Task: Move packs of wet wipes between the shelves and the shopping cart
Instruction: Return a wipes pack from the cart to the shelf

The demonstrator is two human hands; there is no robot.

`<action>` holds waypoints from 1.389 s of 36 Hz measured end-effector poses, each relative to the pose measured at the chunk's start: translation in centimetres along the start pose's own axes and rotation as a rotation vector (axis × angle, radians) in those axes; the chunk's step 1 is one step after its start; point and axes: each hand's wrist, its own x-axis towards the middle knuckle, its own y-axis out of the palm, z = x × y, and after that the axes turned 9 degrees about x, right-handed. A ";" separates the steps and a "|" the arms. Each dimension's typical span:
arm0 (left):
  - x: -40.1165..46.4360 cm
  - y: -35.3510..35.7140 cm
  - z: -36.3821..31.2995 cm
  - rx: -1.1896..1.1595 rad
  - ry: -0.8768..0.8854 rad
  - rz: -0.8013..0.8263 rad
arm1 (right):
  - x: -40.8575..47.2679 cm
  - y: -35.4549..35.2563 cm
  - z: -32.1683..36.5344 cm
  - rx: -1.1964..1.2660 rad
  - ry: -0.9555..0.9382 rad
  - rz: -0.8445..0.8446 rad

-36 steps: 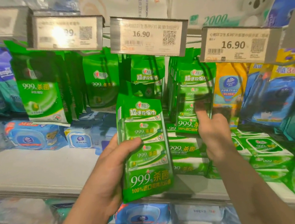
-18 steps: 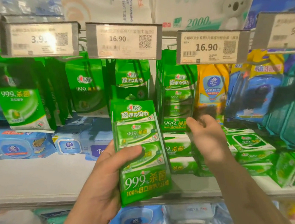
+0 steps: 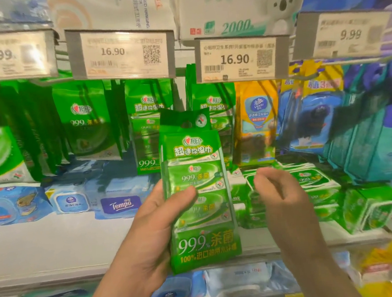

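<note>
A green pack of wet wipes (image 3: 199, 202) is gripped upright at the centre of the frame by the left hand (image 3: 154, 233), the thumb pressed across its front. Just to the right, the right hand (image 3: 280, 195) is held apart from the pack, its fingers loosely curled around nothing. Behind them, more green packs (image 3: 87, 124) are hung from hooks under price tags (image 3: 122, 53), and others are stacked on the white shelf (image 3: 57, 241) at right.
</note>
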 end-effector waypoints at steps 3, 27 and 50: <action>0.2 0.8 0.4 0.008 -0.009 0.002 | -0.8 -0.1 -0.9 0.000 0.124 0.166; 0.4 1.8 3.6 0.322 0.212 0.119 | -3.9 -0.2 0.0 0.345 0.075 0.213; 2.1 2.4 -0.6 0.510 0.395 0.196 | -1.6 1.0 3.1 0.344 -0.090 0.247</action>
